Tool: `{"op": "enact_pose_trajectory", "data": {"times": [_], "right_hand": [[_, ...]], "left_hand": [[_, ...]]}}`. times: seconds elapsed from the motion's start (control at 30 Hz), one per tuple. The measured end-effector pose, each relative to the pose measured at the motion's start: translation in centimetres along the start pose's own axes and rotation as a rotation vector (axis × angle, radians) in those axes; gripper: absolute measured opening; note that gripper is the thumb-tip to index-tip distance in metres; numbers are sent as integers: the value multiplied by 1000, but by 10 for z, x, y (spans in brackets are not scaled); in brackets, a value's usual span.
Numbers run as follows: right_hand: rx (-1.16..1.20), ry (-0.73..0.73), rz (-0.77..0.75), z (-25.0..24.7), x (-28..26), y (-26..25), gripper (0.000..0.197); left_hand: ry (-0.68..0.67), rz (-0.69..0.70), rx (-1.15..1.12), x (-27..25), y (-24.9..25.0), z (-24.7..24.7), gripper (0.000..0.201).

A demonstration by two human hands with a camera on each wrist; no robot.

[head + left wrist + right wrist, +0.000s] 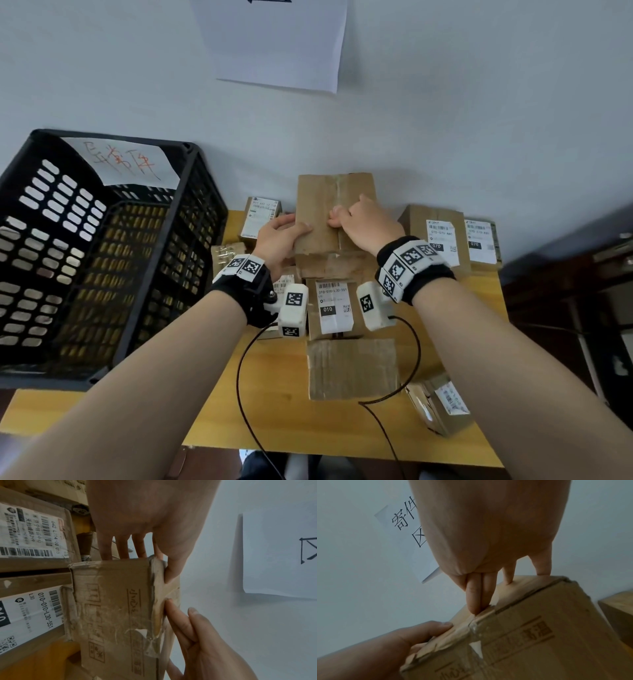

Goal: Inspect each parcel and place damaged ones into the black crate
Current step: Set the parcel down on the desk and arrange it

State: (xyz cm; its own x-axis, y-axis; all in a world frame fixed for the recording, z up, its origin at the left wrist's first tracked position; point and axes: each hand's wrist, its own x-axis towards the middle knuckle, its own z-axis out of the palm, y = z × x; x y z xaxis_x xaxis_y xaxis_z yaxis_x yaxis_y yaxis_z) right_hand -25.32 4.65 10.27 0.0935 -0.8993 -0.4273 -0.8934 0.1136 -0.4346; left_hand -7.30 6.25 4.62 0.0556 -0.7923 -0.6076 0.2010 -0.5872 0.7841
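Note:
I hold a brown cardboard parcel tilted up above the table, between both hands. My left hand grips its left edge, thumb on the upper face and fingers behind. My right hand pinches the torn edge by the taped seam with its fingertips. The parcel has a crumpled, ripped edge and peeling tape. The black crate stands at the left, with a white note in red writing on its far wall.
Several other parcels lie on the yellow table: one labelled 010, a plain one, one at the front right, two labelled 070 by the wall. Dark furniture stands on the right.

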Motion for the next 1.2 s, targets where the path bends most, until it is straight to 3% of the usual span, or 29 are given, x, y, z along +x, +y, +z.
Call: {"op": "enact_pose_trajectory", "data": {"times": [0.23, 0.4, 0.53, 0.7, 0.83, 0.93, 1.07, 1.2], "right_hand": [[122, -8, -56, -8, -9, 4, 48], [254, 87, -83, 0, -18, 12, 36], [398, 189, -172, -5, -33, -3, 41], [639, 203, -205, 1, -43, -38, 46], [932, 6, -140, 23, -44, -73, 43], [878, -12, -108, 54, -39, -82, 47], [828, -11, -39, 86, -38, -72, 26], [641, -17, -34, 97, -43, -63, 26]], "left_hand": [[-67, -49, 47, -2, -6, -8, 48], [-174, -257, -76, -10, -9, -11, 49], [-237, -260, -143, -19, -1, -17, 54], [-129, -214, -287, -25, 16, -67, 75], [-9, -49, -234, -36, 19, -95, 37], [50, 56, -139, -41, 7, -113, 33], [46, 38, -123, -35, -21, -130, 38], [0, -15, -104, -28, -52, -132, 53]]}}
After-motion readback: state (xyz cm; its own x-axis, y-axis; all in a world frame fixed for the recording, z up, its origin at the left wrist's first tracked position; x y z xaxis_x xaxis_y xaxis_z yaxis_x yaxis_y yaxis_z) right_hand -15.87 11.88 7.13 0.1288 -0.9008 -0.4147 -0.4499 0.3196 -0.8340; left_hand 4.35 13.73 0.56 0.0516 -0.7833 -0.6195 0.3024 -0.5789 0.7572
